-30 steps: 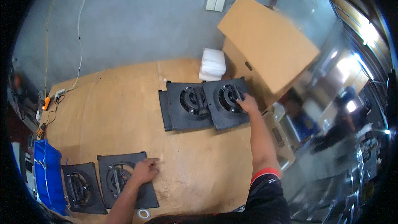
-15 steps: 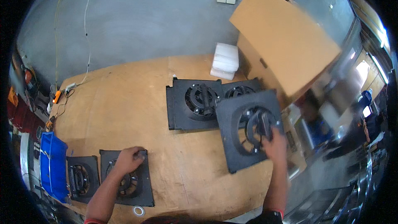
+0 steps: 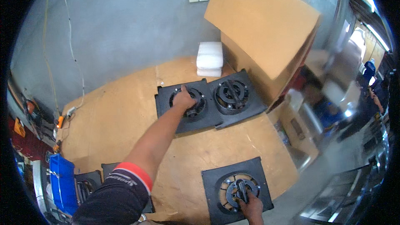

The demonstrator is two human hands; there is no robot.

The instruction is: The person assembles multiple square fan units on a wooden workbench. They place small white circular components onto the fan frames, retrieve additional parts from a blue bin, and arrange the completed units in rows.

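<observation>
My right hand grips the upright bar at the middle of a black square panel, which has a round slotted centre. This panel is at the table's near right. My left hand reaches over the round centre of another such panel at the back, its forefinger stretched and thumb apart; part of the centre is hidden under it. A third panel of the same kind adjoins it on the right, their edges meeting or overlapping. My left sleeve hides most of another panel at the near left.
A big cardboard box stands at the back right, beside a stack of white packets. At left are a blue bin, a partly seen black panel and a cable with an orange piece. A person is far right.
My right hand has brought its panel down and nearer, from in front of the back pair to the near right. My left hand has left the near-left panel and reached across to the back.
</observation>
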